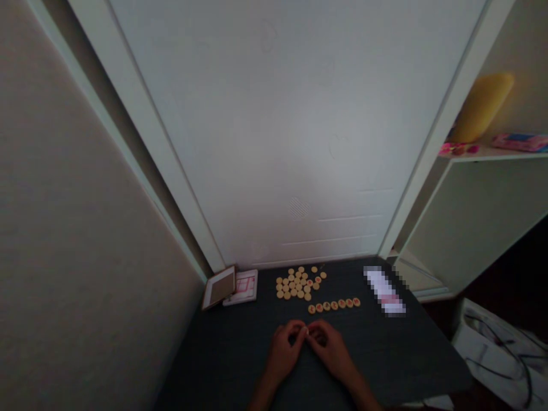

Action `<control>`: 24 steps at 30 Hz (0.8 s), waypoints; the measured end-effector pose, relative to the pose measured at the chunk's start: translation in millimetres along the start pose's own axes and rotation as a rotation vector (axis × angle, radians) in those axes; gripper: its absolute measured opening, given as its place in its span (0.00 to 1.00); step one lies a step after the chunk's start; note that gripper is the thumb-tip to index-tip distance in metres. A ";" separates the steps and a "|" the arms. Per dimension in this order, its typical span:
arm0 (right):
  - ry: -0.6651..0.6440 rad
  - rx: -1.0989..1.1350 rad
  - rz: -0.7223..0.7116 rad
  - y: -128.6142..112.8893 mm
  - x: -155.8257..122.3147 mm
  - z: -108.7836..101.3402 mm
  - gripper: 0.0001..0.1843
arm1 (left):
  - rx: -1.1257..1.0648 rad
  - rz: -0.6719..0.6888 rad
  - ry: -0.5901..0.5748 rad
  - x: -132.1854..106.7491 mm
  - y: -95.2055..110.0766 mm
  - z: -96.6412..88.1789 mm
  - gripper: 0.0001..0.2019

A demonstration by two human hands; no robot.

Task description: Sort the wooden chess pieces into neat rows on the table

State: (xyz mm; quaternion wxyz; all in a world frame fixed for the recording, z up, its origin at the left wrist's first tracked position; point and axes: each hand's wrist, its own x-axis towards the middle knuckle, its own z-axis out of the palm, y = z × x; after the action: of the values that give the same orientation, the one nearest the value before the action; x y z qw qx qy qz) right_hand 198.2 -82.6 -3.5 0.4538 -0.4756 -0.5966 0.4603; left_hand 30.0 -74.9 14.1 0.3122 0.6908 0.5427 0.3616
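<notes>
My left hand (286,345) and my right hand (327,345) meet at the fingertips above the dark table (222,354). Both are closed in a pinch, thumbs and forefingers together. Whatever lies between the fingertips, if anything, is hidden or too small to name. Just beyond my right hand runs a straight row of round wooden Chinese chess pieces (334,306) with reddish characters facing up. Farther back is a loose cluster of similar pieces (293,284), mostly plain side up, a few showing red marks.
At the back left, an open-topped box or lid (220,288) leans over a white box with red print (245,287). A blurred-out pale object (384,290) lies at the right. A white panel (274,142) rises behind the table. Cables trail over a white container (492,354) at lower right.
</notes>
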 end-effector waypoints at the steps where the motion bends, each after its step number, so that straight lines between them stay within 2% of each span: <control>1: 0.019 -0.034 -0.030 1.5 -1.3 2.1 0.18 | 0.002 0.003 0.000 0.2 -0.4 0.1 0.12; 7: 0.055 -0.169 -0.170 2.2 -6.7 4.3 0.12 | 0.030 0.009 -0.035 -0.4 3.1 -4.7 0.13; 13: 0.039 -0.211 -0.289 -3.3 -11.3 1.2 0.12 | 0.023 0.012 -0.042 -1.0 4.2 -5.7 0.12; 24: 0.086 -0.249 -0.266 6.7 -9.0 0.9 0.13 | -0.011 0.031 -0.057 -2.9 3.7 -4.6 0.11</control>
State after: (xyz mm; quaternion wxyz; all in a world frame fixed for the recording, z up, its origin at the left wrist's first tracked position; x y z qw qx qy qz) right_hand 199.5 -90.8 -11.2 0.4734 -0.4642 -0.6866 0.2982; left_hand 27.6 -78.3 19.2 0.3259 0.7074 0.5207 0.3496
